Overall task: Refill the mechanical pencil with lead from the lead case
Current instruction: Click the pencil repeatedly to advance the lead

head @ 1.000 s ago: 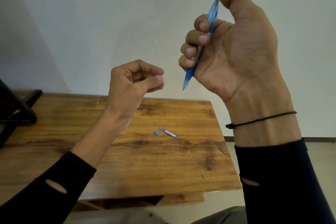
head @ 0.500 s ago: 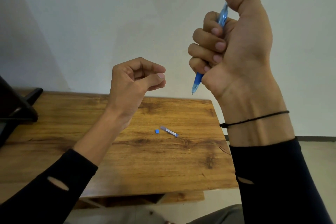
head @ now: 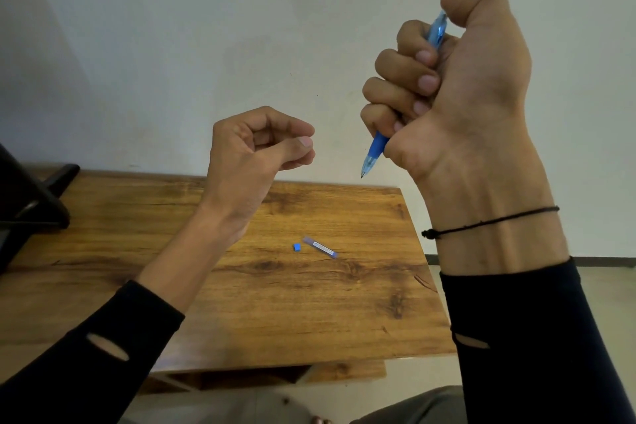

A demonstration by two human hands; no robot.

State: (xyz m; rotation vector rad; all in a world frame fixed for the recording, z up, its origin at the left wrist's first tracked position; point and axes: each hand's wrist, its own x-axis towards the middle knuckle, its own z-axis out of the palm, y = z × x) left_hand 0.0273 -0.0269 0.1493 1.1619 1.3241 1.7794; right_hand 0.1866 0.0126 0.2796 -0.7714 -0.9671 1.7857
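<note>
While the mechanical pencil [head: 378, 144] is gripped tip-down in the fisted right hand [head: 457, 86] at upper right, more shaft is now hidden. The lead case [head: 320, 246] and cap [head: 297, 246] are left on the table [head: 309, 313]; the left hand [head: 254, 155] is pinched, contents unclear.

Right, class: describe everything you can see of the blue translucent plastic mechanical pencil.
The blue translucent plastic mechanical pencil is held in the air above the wooden table, clamped in the right hand. It stands steeply tilted, tip down and to the left. Four fingers wrap the barrel and the thumb sits on its top end. Only the clear blue upper part, the solid blue grip and the fine pointed tip show. Nothing else touches it.
</note>
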